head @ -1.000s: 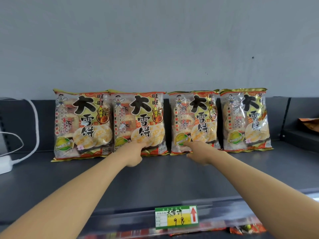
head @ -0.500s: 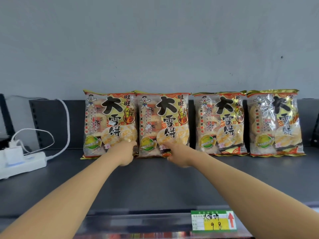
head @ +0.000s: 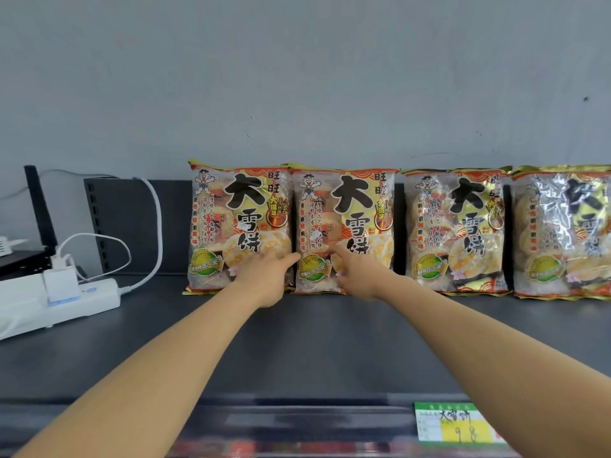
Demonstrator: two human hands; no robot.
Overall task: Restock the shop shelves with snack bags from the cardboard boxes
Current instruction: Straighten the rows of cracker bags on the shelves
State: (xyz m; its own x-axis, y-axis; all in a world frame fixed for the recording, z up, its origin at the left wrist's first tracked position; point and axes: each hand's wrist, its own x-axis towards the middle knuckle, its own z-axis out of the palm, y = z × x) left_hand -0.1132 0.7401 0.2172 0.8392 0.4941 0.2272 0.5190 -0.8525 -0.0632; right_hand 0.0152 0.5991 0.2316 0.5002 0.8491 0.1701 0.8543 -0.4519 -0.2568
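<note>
Dark shelf (head: 297, 342) under a grey wall (head: 297, 77); four snack bags (head: 458, 226) stand far; left hand (head: 264, 279) and right hand (head: 358, 276), fingers spread, press two; power strip (head: 56, 300) left

Four snack bags (head: 400, 229) upright at twelve o'clock on dark shelf (head: 297, 342); left hand (head: 264, 276), right hand (head: 355, 274) touching two leftmost.

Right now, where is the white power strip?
The white power strip lies at the far left of the dark shelf, left of the leftmost snack bag.
</note>
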